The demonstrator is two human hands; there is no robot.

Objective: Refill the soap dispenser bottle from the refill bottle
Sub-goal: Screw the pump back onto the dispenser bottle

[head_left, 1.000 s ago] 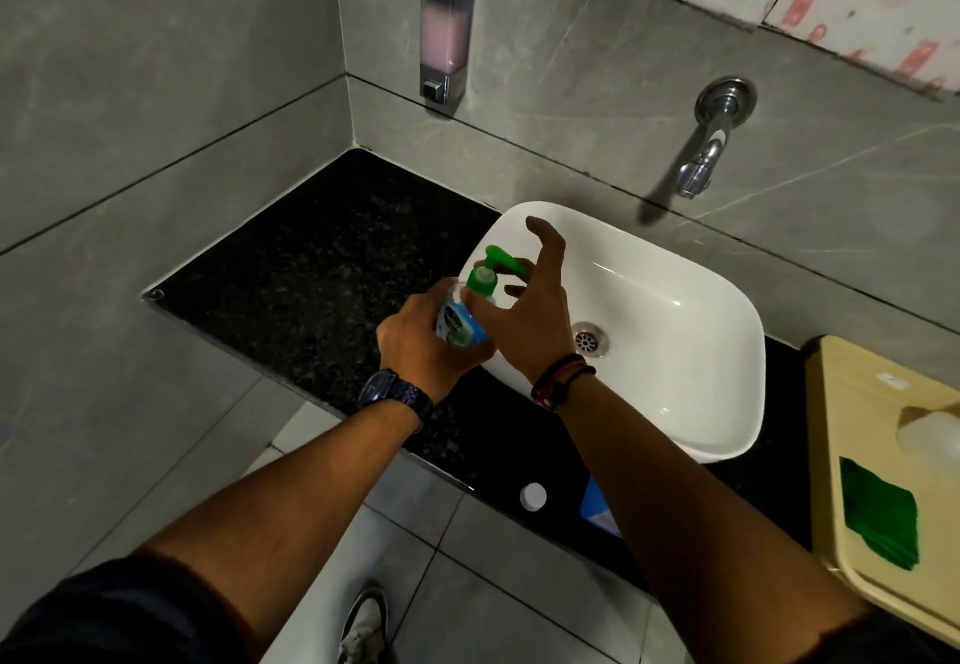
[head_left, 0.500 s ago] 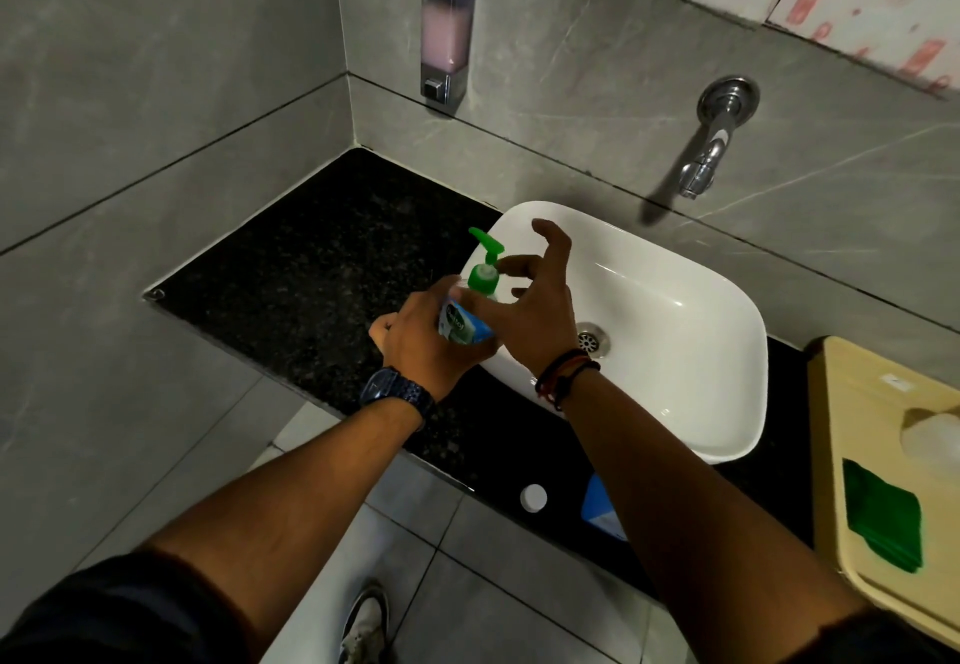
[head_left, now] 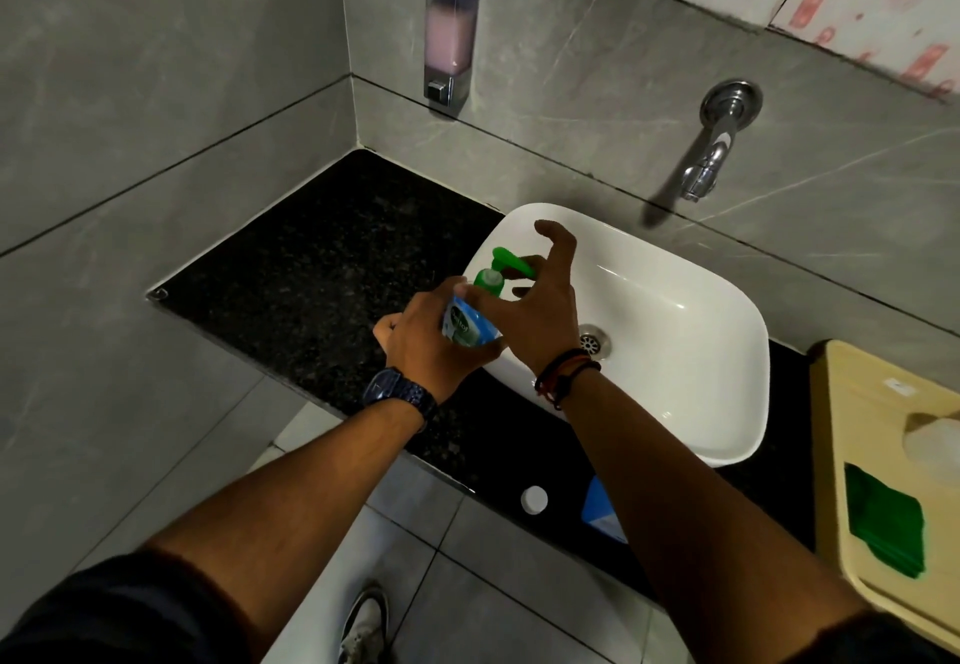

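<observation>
A grey-tiled bathroom corner holds a black speckled counter (head_left: 311, 268) with a white basin (head_left: 675, 310) set on it. A chrome tap (head_left: 711, 159) juts from the wall above the basin.

Both hands are close together at the basin's near-left rim, clamped on the same object. The left hand (head_left: 426, 346) wraps around the body of the soap dispenser bottle (head_left: 467, 325), which has a blue label and tilts toward the basin. The right hand (head_left: 540, 315) pinches the green pump (head_left: 506, 263) at its collar with thumb and fingers, the forefinger lifted clear.

The step looks like turning the pump on its thread; whether it is loosening or tightening cannot be told. To do it well, the left hand should hold the body rigid while only the right turns, gripping the collar rather than the spout. Keeping the bottle nearer upright would guard against spills.

A small white cap (head_left: 534, 499) lies near the counter's front edge, where a passing forearm could knock it to the floor. Just beside it a blue container (head_left: 597, 507), likely the refill bottle, is partly hidden behind the right forearm. The widest open room is the counter to the left. A beige unit (head_left: 872, 455) closes off the right.
</observation>
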